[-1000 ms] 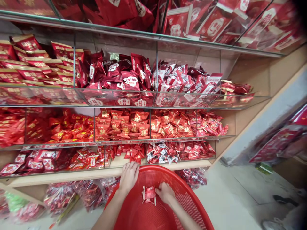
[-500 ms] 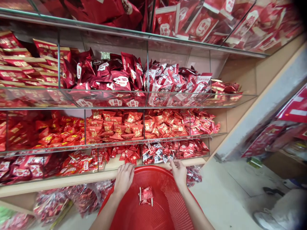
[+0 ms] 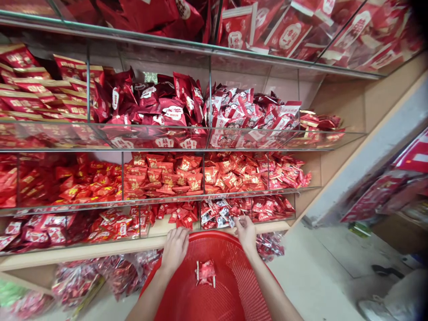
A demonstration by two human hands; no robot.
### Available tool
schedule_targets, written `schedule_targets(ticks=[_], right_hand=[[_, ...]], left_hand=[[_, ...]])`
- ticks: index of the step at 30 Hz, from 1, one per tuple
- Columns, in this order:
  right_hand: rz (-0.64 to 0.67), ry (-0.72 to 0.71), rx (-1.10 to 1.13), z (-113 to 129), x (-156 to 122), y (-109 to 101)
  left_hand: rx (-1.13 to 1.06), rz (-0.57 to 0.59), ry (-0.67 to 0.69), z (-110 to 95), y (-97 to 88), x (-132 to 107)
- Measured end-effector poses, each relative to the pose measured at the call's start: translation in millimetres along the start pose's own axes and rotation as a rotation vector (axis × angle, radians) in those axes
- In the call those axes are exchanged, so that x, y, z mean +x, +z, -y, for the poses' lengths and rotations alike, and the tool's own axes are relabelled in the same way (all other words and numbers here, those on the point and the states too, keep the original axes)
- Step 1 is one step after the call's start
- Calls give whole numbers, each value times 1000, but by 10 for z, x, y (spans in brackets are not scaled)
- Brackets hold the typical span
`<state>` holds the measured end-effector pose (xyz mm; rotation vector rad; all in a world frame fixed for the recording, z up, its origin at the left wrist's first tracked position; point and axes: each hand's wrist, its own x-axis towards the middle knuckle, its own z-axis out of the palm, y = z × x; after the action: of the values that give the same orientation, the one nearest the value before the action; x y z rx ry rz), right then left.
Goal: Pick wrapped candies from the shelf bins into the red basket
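A red mesh basket (image 3: 230,285) sits in front of me, below tiered glass shelves. My left hand (image 3: 174,248) grips its far rim, fingers curled over the edge. A few small red candy packets (image 3: 205,272) lie inside the basket. My right hand (image 3: 245,231) reaches over the rim to the lowest shelf bin of small red and white candy packets (image 3: 220,214), its fingers among the packets at the bin's front. Whether they hold one is hidden.
Glass-fronted bins (image 3: 160,178) full of red wrapped sweets fill the tiers above. Clear bags of candy (image 3: 80,278) lie under the wooden shelf edge (image 3: 100,249). Grey floor (image 3: 317,267) opens to the right, with another person's shoe (image 3: 384,270) there.
My right hand left the packets in the basket and rose to the lowest bin, then slid slightly left among its packets. The left hand stayed on the rim.
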<state>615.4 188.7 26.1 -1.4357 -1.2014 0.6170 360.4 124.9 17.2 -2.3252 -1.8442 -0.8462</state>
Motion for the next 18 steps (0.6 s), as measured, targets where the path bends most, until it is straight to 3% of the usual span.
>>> schedule_targets(ticks=[4, 10, 13, 18], right_hand=[[48, 36, 77, 70, -37, -46], [-26, 46, 83, 179, -36, -279], [-78, 54, 87, 172, -13, -397], [-33, 75, 86, 132, -47, -442]], left_hand=[[-7, 15, -8, -7, -9, 1], [-8, 24, -16, -17, -19, 8], [-6, 27, -15, -14, -19, 9], [14, 30, -13, -16, -25, 8]])
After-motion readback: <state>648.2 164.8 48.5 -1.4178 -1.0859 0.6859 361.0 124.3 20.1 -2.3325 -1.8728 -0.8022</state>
